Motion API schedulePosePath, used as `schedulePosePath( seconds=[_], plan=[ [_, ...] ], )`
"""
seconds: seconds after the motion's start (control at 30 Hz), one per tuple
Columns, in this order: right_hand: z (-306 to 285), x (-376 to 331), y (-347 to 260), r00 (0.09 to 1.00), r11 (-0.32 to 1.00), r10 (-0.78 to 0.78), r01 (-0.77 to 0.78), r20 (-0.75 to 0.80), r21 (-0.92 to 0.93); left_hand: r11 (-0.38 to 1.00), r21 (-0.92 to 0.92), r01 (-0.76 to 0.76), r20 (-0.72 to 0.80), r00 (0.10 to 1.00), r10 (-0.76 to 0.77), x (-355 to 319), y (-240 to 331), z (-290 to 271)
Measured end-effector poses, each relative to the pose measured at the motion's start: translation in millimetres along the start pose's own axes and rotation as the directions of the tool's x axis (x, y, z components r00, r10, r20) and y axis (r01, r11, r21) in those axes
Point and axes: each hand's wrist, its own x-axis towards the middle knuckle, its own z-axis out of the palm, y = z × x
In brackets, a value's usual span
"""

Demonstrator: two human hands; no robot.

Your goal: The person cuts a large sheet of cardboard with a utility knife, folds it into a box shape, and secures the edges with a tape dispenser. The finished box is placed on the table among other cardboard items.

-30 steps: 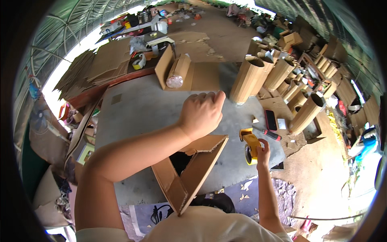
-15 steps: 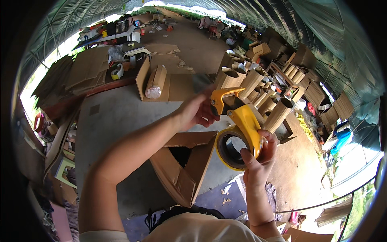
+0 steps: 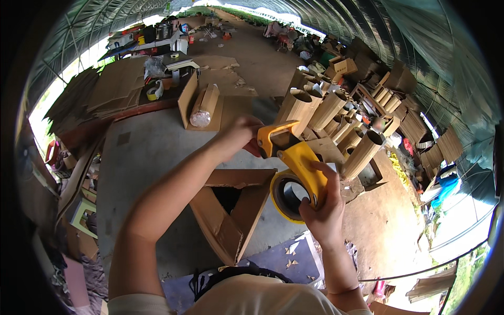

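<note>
My right hand (image 3: 326,210) is wrapped round a yellow tape dispenser (image 3: 306,161), its thumb by the roll. The wide tape roll (image 3: 283,194) sits at the dispenser's lower end. At the dispenser's front end is my left hand (image 3: 241,137), fingers bent and close against it; their tips are partly hidden, so what they pinch does not show. Below both hands, a cardboard box folded into a triangular tube (image 3: 248,212) stands on the grey tabletop (image 3: 157,152), its open end facing up.
Farther back on the table, a cardboard piece (image 3: 206,105) with a plastic-wrapped end lies against an opened carton. Several tall cardboard tubes (image 3: 362,152) stand to the right. Flat cardboard sheets (image 3: 115,86) and another tape roll (image 3: 154,92) lie at the left.
The dispenser and both hands have shifted slightly left, and the dispenser's front end is lower. The left hand's fingers, spread before, have drawn together at that end. My right index finger now stretches along the dispenser.
</note>
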Motion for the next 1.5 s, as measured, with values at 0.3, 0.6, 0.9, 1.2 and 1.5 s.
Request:
schedulePosePath(
  seconds=[0.3, 0.6, 0.9, 1.2, 1.5],
  plan=[
    [-29, -48, -6, 0.986, 0.99, -0.099, 0.111, 0.137, -0.082, 0.974, 0.176, 0.145, -0.084, 0.988, -0.132, -20, 6, -12],
    [-18, -21, -24, 0.95, 0.966, -0.15, 0.2, 0.275, -0.166, 0.8, 0.548, 0.245, -0.272, 0.956, -0.107, -37, -11, -28],
    [-24, -16, -17, 0.921, 0.946, -0.123, 0.221, 0.369, -0.236, 0.348, 0.935, 0.065, 0.084, 0.914, -0.396, -18, -30, -36],
    [-8, -25, -3, 0.911, 0.936, -0.186, 0.278, 0.368, -0.215, 0.319, 0.939, -0.128, 0.197, 0.962, -0.192, -1, -37, -19],
    [-17, -26, 21, 0.908, 0.952, -0.257, 0.297, 0.331, -0.078, 0.667, 0.727, -0.163, 0.328, 0.936, -0.129, -13, -35, 22]
  ],
)
